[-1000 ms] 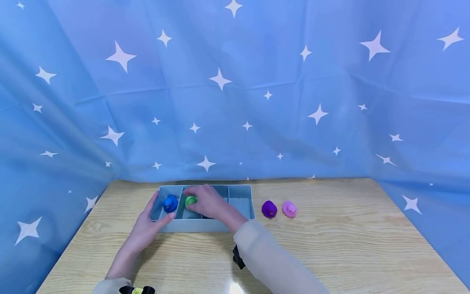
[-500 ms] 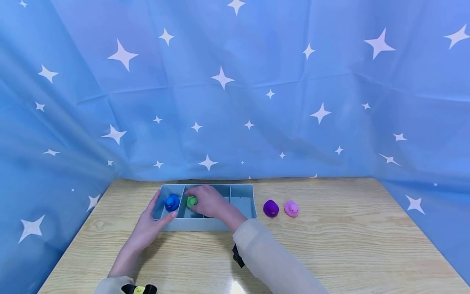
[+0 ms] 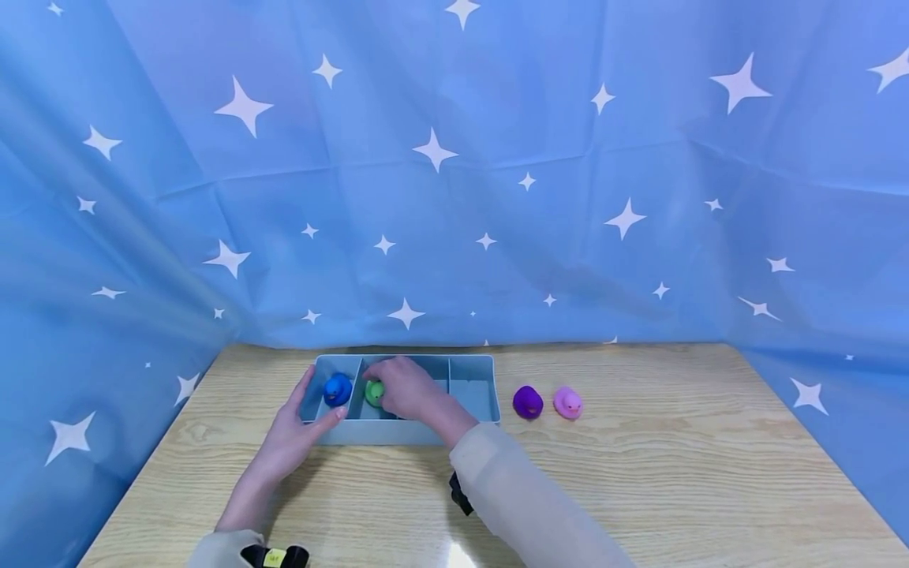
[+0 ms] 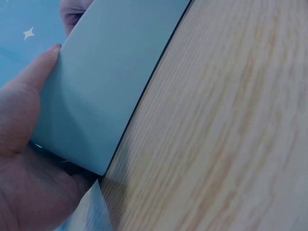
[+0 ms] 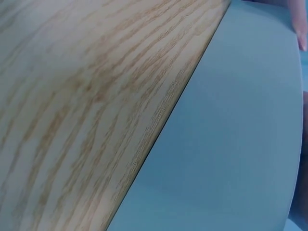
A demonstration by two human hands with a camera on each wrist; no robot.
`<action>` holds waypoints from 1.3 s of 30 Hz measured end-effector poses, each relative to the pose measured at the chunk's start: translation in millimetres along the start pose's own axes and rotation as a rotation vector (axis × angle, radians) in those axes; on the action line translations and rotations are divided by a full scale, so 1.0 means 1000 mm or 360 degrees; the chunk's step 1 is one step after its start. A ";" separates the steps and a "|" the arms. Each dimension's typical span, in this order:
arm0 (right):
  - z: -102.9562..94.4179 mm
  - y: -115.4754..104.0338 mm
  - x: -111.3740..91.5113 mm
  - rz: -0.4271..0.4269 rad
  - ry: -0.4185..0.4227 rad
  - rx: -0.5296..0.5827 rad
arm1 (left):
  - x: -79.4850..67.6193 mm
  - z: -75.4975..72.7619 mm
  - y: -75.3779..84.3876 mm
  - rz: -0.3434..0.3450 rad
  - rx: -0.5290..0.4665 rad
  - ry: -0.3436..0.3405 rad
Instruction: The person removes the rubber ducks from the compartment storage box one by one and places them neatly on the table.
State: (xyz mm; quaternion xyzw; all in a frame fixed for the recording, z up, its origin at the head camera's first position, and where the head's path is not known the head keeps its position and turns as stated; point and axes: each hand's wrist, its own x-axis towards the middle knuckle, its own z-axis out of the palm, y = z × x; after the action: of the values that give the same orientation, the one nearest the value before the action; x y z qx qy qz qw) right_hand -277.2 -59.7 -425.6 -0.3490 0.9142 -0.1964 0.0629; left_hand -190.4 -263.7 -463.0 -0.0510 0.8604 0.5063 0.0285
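Note:
A light blue divided box (image 3: 412, 432) sits on the table near its back edge. My left hand (image 3: 287, 438) grips its left end, thumb over the front rim and fingers along the left side. The left wrist view shows the thumb (image 4: 41, 67) against the top of the box's wall. In the leftmost compartment is a blue rubber duck (image 3: 337, 390). My right hand (image 3: 412, 389) reaches into the second compartment from the left and holds a green rubber duck (image 3: 373, 393) between thumb and fingers, low inside the box. The hand partly covers that duck and the compartment beside it.
To the right of the box, a purple rubber duck (image 3: 528, 402) and a pink rubber duck (image 3: 568, 402) stand side by side on the wooden table (image 3: 682, 465). A blue curtain (image 3: 497, 197) with white stars hangs behind and along both sides.
In my right hand the green duck has turned from tilted, its hollow-looking side showing, to more upright within the same compartment. The left hand keeps its place; the whole view has shifted slightly.

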 end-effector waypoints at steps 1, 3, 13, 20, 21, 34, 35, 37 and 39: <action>0.000 0.000 0.000 -0.0002 -0.0002 -0.0005 | 0.000 0.000 0.000 0.0001 0.0000 0.0001; -0.001 0.000 0.000 -0.0003 -0.0011 -0.0023 | 0.000 0.001 0.001 -0.0002 0.0001 0.0000; 0.003 0.000 0.003 -0.0075 0.0034 -0.0018 | 0.000 -0.002 0.000 -0.0030 0.0054 0.0004; 0.004 0.002 0.002 -0.0068 0.0053 0.0040 | 0.001 -0.003 -0.001 -0.0001 0.0014 -0.0014; 0.003 0.003 0.001 -0.0064 0.0051 0.0043 | 0.001 -0.002 0.000 -0.0002 0.0011 -0.0016; -0.008 0.002 -0.008 -0.0024 0.0167 0.0325 | -0.001 0.000 0.003 -0.0028 -0.0013 -0.0023; -0.009 0.002 -0.009 -0.0028 0.0187 0.0344 | -0.001 0.000 0.003 -0.0033 -0.0009 -0.0025; -0.012 0.002 -0.010 -0.0029 0.0218 0.0383 | 0.000 -0.001 0.002 -0.0044 0.0004 -0.0029; -0.014 0.003 -0.011 -0.0025 0.0242 0.0411 | 0.001 -0.001 0.002 -0.0045 0.0019 -0.0030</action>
State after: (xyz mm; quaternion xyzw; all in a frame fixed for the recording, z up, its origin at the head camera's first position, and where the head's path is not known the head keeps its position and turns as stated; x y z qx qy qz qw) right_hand -274.3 -46.3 -413.8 -0.3291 0.8807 -0.3388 0.0363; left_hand -191.6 -263.6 -460.5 -0.0583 0.8624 0.5010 0.0441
